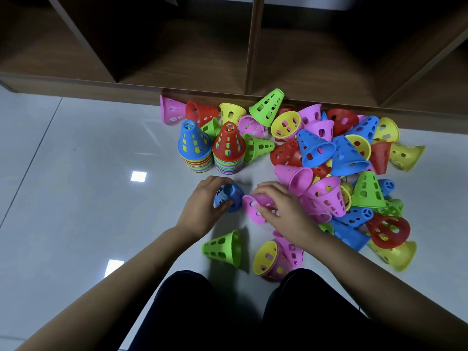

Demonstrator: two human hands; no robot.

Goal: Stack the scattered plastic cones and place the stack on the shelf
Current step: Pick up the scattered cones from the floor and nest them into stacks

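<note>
Right now I am curling my left hand [202, 211] round a blue cone [231, 200] and pinching a pink cone [254, 210] with my right hand [285, 209]. The pink one is lying sideways just right of the blue, its mouth seemingly facing it. The blue-topped stack [195, 150] and red-topped stack [229, 150] are standing just beyond, nearer my left hand, before the shelf [177, 83].

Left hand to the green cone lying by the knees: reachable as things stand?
Likely yes for reach: the green cone lies alone on the floor close to the left hand, nothing on it. But that hand grips a blue cone, so it would need to free up first.
</note>
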